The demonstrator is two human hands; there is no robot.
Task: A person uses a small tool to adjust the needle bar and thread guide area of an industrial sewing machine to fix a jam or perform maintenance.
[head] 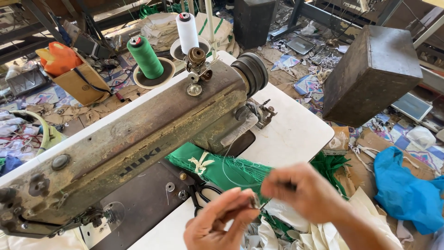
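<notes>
Workshop floor littered w/ scraps, paper, a blue bag (407,194). White table (296,134) carries an old, worn sewing machine (138,134); green spool (145,58) and white spool (187,31) on stands behind it. Green cloth (222,169) bunched under the arm, scissors (203,194) just beside it.

My left hand (219,222) pinches a small metal piece, prob. a bobbin (254,201), at the fingertips, low centre, in front of the machine. Right hand (307,192) blurred, closed around a thread (231,178) that loops up toward the machine.

Handling, my guess: bobbin light, hard, smooth, slips easily, so grip by the rims. Thread thin, limp, snaps if jerked; hold near the end, keep it lightly taut.
</notes>
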